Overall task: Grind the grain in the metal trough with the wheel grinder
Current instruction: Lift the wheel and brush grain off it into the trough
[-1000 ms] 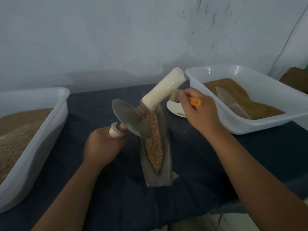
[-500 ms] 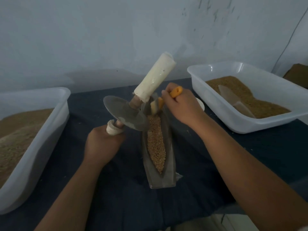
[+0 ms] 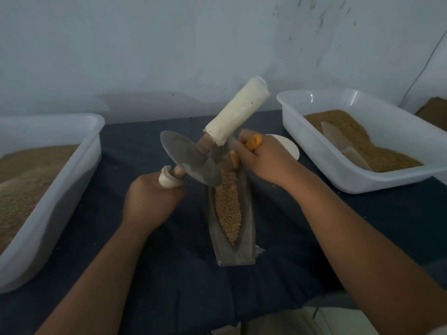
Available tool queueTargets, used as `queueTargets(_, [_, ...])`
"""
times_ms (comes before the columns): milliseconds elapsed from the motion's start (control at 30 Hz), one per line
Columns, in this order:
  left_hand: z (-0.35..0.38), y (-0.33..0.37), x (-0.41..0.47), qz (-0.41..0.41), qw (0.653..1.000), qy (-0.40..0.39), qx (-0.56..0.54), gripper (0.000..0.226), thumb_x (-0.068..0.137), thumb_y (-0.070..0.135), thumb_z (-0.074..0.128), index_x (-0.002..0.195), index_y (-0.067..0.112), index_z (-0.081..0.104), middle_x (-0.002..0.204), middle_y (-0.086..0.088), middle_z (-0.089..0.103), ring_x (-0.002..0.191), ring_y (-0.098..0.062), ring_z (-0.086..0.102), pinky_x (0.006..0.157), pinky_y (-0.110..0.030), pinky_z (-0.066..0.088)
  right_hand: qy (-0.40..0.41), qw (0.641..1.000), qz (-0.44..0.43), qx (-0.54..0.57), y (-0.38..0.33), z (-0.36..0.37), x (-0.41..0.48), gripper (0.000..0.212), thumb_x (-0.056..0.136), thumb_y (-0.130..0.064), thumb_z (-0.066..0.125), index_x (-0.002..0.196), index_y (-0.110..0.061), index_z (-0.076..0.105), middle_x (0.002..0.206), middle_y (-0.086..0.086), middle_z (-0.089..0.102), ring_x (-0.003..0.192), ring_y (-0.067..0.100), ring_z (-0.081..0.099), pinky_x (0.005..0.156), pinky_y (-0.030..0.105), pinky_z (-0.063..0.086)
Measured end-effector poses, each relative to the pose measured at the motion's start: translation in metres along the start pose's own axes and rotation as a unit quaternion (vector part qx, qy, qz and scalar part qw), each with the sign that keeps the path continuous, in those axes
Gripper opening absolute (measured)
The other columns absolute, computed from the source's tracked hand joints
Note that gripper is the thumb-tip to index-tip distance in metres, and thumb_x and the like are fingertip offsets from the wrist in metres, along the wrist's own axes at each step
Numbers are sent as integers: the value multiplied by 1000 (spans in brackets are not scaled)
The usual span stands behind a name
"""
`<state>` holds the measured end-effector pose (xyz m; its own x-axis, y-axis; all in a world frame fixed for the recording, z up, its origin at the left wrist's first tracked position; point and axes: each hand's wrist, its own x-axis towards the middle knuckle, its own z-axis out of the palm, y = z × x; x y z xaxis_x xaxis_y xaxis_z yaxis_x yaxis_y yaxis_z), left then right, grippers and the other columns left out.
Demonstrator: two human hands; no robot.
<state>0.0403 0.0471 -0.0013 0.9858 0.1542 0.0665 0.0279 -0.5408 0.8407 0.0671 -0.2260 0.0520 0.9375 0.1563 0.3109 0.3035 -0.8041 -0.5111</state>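
The metal trough [image 3: 247,228] lies mid-tabletop [image 3: 169,274] between two white tubs, with a strip of grain [image 3: 227,206] along its channel. The wheel grinder [image 3: 188,158] tilts over the trough's far end. The left hand [image 3: 150,199] has its fingers wrapped round the grinder's near handle. The right hand [image 3: 263,158] grips an orange-handled tool [image 3: 254,142] with its fingers. The left tub [image 3: 72,165] holds brown meal [image 3: 24,180]. The right tub [image 3: 314,151] holds more grain and a clear scoop [image 3: 343,146].

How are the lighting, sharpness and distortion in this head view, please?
Head view: dim and bluish, no glare, yet the grain in the metal trough reads clearly; the right hand and its orange tool look slightly soft; wide-angle bending shows in the left tub and right tub rims.
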Motion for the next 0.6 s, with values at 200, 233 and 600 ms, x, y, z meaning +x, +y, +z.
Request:
queueTargets(200, [0, 2, 1, -1, 1000, 7, 2, 19, 63, 48, 67, 76, 34, 69, 64, 10, 68, 62, -14, 66, 59, -33, 51, 125, 985, -7, 117, -11, -40, -34, 42, 107, -54, 52, 79, -24, 63, 61, -1, 69, 47, 13, 63, 47, 17, 47])
queueTargets(233, [0, 3, 0, 0, 1000, 5, 1, 20, 62, 48, 66, 76, 34, 69, 66, 10, 69, 65, -15, 67, 62, -35, 52, 124, 979, 4, 159, -16, -45, -38, 45, 106, -56, 53, 79, -22, 65, 59, 3, 68, 43, 15, 60, 44, 18, 45])
queueTargets(600, [1, 6, -2, 6, 999, 14, 31, 19, 62, 50, 62, 76, 39, 67, 66, 12, 68, 64, -16, 66, 62, -37, 54, -71, 990, 0, 122, -33, -27, -48, 42, 107, -42, 56, 72, -21, 62, 53, 4, 65, 37, 15, 55, 40, 18, 44])
